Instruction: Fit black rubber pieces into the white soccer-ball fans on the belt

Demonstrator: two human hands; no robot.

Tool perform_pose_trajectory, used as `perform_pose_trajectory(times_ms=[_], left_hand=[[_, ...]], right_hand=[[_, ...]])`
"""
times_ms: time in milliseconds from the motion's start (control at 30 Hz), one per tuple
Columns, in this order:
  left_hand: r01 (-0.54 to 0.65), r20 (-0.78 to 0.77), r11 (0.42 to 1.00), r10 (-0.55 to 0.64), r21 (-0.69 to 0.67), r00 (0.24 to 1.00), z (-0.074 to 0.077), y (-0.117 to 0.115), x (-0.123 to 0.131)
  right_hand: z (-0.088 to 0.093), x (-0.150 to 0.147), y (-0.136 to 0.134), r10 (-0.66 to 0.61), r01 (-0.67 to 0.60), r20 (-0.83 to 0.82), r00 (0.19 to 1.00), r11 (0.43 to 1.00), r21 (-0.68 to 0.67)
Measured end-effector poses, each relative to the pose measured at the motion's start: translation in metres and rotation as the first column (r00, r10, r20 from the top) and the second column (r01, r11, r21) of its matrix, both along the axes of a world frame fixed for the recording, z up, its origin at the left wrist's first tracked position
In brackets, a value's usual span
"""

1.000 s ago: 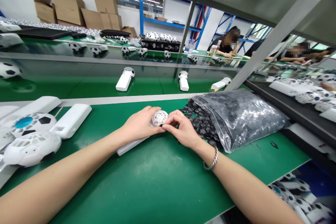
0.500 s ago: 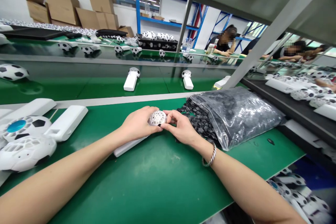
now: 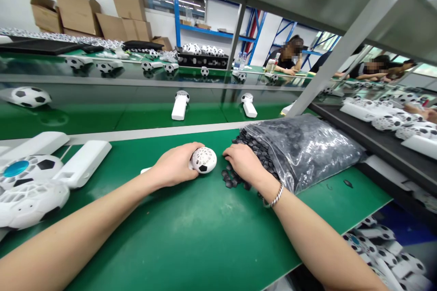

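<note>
Beyond your hands, well apart from them, the room has blue shelving, open cardboard boxes and people seated at another green bench, one co-worker ahead and to the right. Nearer, past your fingertips, a glossy green strip carries ball-headed white units. Your forearms reach over a smooth, lightly scuffed green tabletop, its flatness probably helping loose bits stay within reach. Just beyond your right wrist lies a clear plastic bag, its mouth turned towards your hand, likely so its contents spill where you can pick at them. Left of your left hand, more white units lie grouped, seemingly kept aside to free the middle. Your left hand is closed around a ball-headed device, thumb on the near side, its handle mostly hidden under your palm; that grip seems meant to steady the head and leave its patterned face exposed. Your right hand is half curled over the black pieces; whether it has hold of one, I cannot tell.
</note>
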State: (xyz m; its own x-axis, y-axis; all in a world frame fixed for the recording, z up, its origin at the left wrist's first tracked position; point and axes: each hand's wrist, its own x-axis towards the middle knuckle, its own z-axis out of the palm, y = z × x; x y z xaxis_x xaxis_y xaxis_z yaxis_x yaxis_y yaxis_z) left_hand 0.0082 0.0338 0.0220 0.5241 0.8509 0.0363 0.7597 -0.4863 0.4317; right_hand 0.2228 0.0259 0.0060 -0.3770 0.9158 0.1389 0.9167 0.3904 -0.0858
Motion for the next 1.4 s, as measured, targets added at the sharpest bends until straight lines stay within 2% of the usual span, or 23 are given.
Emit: perform_pose_trajectory(times_ms=[167, 333, 467, 600, 700, 900, 1000, 1133, 1333, 1400], left_hand=[[0.106, -0.044, 0.991, -0.103, 0.082, 0.994, -0.003, 0.005, -0.005], [0.145, -0.088, 0.986, -0.138, 0.08, 0.987, -0.001, 0.003, -0.005], [0.129, -0.122, 0.987, -0.117, 0.093, 0.986, 0.001, 0.001, -0.005], [0.141, -0.093, 0.989, -0.137, 0.035, 0.986, 0.003, -0.001, -0.003], [0.106, -0.073, 0.994, -0.104, 0.023, 0.992, 0.004, -0.003, 0.001], [0.119, -0.047, 0.993, -0.118, 0.018, 0.992, 0.004, -0.006, 0.005], [0.127, -0.036, 0.992, -0.128, -0.019, 0.991, 0.005, -0.007, 0.006], [0.143, -0.019, 0.989, -0.144, -0.032, 0.989, 0.006, -0.009, 0.007], [0.158, -0.016, 0.987, -0.159, -0.041, 0.987, 0.01, -0.013, 0.008], [0.162, -0.007, 0.986, -0.162, -0.042, 0.987, 0.009, -0.014, 0.007]], right_hand=[[0.007, -0.003, -0.011, 0.058, -0.045, -0.195, 0.979, 0.997, 0.069], [0.012, -0.007, -0.016, 0.09, -0.125, -0.549, 0.831, 0.992, -0.025], [0.015, -0.01, -0.021, 0.223, -0.265, -0.629, 0.745, 0.964, 0.028], [0.016, -0.013, -0.023, 0.248, -0.32, -0.678, 0.692, 0.947, 0.02], [0.013, -0.015, -0.022, 0.21, -0.352, -0.732, 0.648, 0.935, -0.042], [0.008, -0.019, -0.018, 0.066, -0.281, -0.786, 0.615, 0.95, -0.14], [0.006, -0.02, -0.018, -0.025, -0.341, -0.84, 0.542, 0.907, -0.247], [0.0, -0.025, -0.02, -0.121, -0.43, -0.899, 0.42, 0.846, -0.315], [-0.002, -0.025, -0.017, -0.128, -0.365, -0.89, 0.437, 0.88, -0.305], [0.002, -0.015, -0.011, -0.101, -0.25, -0.848, 0.52, 0.932, -0.264]])
